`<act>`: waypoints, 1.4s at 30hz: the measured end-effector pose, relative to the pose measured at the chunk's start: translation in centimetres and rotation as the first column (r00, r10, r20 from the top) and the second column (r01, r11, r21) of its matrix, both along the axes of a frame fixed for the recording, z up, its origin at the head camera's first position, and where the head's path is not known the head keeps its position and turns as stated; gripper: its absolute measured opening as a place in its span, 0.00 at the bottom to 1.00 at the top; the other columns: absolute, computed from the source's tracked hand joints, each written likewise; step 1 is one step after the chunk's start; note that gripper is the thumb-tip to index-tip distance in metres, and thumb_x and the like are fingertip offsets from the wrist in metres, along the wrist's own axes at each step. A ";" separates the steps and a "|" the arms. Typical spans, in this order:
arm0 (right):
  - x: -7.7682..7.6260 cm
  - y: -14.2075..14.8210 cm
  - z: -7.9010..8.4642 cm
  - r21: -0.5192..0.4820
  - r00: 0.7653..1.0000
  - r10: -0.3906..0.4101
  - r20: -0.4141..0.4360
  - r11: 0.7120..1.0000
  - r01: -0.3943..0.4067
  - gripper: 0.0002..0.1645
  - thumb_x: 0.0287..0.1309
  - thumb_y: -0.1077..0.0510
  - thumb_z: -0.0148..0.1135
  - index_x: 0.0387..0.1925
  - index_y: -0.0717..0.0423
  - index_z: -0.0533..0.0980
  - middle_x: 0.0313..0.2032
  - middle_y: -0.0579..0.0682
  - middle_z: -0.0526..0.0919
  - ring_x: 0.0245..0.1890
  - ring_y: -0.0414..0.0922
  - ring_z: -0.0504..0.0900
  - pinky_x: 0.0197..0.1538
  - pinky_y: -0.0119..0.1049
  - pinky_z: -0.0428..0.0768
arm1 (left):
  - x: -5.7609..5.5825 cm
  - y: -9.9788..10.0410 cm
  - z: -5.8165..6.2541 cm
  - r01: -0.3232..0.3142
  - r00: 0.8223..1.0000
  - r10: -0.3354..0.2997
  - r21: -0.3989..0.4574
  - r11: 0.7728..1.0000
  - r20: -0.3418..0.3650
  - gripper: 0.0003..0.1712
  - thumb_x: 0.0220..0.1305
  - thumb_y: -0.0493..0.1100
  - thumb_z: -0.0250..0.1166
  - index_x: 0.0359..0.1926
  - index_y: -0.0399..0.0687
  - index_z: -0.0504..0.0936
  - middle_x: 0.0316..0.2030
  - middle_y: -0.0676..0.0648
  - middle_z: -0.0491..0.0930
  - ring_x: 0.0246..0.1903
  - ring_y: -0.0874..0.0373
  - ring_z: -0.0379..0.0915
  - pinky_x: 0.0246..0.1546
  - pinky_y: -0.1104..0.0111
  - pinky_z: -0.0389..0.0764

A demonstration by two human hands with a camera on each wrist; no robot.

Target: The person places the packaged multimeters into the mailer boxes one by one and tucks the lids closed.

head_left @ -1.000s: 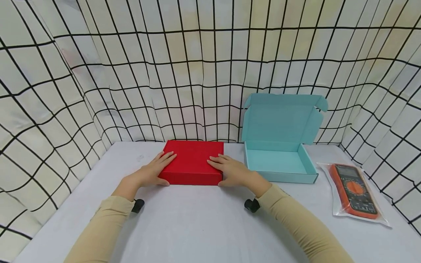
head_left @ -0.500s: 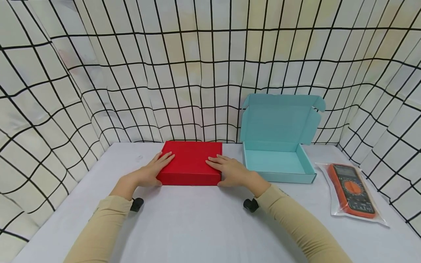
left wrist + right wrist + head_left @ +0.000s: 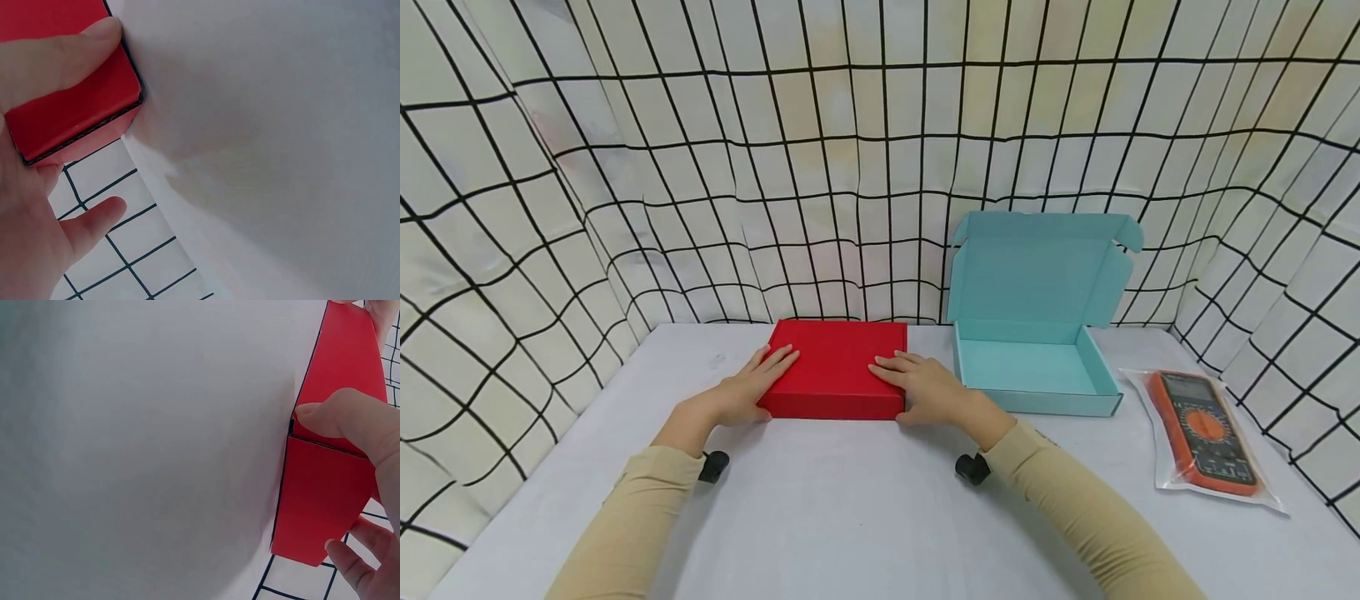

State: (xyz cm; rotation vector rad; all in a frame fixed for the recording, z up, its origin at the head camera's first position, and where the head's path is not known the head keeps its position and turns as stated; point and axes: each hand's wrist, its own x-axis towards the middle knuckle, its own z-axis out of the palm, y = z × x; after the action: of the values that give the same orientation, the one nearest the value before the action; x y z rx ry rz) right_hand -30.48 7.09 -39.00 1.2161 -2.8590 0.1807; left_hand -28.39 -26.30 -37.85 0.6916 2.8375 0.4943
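Note:
A closed red cardboard box (image 3: 838, 358) lies flat on the white table, left of centre in the head view. My left hand (image 3: 737, 398) holds its left side, fingers spread onto the lid. In the left wrist view the thumb (image 3: 69, 59) lies across the red front face near the corner. On the opposite side, my right hand (image 3: 934, 392) grips the box with its fingertips over the top edge. The right wrist view has that thumb (image 3: 344, 419) bent onto the front face, while other fingers reach along the side panel.
Right of the red box stands a teal cardboard box (image 3: 1048, 403) with its lid raised and nothing inside. A red-orange multimeter (image 3: 1208, 429) in a clear plastic bag lies at the far right. Black-gridded white fabric (image 3: 820, 167) walls the table's back and sides.
Both hands stay at the red box. The left thumb has drawn slightly left, off the front face in the head view. The whole head view has shifted slightly.

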 end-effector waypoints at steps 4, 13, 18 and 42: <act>0.0 0.0 -0.1 -0.009 1.000 0.002 -0.005 1.000 -0.002 0.58 0.47 0.49 0.81 0.78 0.49 0.63 0.75 0.51 0.64 0.75 0.57 0.60 0.64 0.55 0.74 | 0.1 0.1 0.1 -0.006 1.000 0.006 -0.009 1.000 0.000 0.57 0.60 0.29 0.70 0.81 0.45 0.46 0.80 0.37 0.39 0.76 0.31 0.29 0.48 0.47 0.81; 0.2 -0.1 -0.2 -0.020 1.000 -0.008 0.001 1.000 0.008 0.58 0.47 0.50 0.81 0.78 0.49 0.63 0.75 0.51 0.64 0.75 0.56 0.59 0.64 0.55 0.74 | 0.2 0.3 0.1 -0.048 0.999 0.048 0.003 0.999 0.021 0.57 0.60 0.29 0.71 0.82 0.46 0.46 0.80 0.38 0.38 0.76 0.32 0.31 0.52 0.44 0.80; 0.3 -0.1 -0.4 -0.025 1.000 -0.014 0.015 1.000 0.015 0.58 0.47 0.50 0.81 0.78 0.48 0.62 0.76 0.51 0.64 0.75 0.57 0.59 0.65 0.55 0.73 | 0.3 0.4 0.2 -0.050 0.998 0.050 -0.009 0.999 0.024 0.57 0.60 0.30 0.71 0.82 0.46 0.46 0.80 0.38 0.38 0.76 0.31 0.31 0.52 0.44 0.80; 0.5 0.6 0.0 -0.079 0.994 0.017 0.108 0.997 -0.009 0.57 0.56 0.51 0.76 0.81 0.49 0.56 0.80 0.53 0.52 0.78 0.58 0.49 0.66 0.56 0.72 | -0.4 0.5 0.8 -0.091 0.992 0.087 0.044 0.995 0.087 0.58 0.60 0.52 0.72 0.82 0.47 0.49 0.81 0.39 0.40 0.77 0.34 0.33 0.61 0.29 0.62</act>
State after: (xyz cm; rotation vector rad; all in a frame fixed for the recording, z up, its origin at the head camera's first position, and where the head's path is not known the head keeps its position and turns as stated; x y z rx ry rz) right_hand -30.01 7.70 -39.01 1.2479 -2.9044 0.3673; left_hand -28.74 -25.80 -37.08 0.5407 2.7937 0.5931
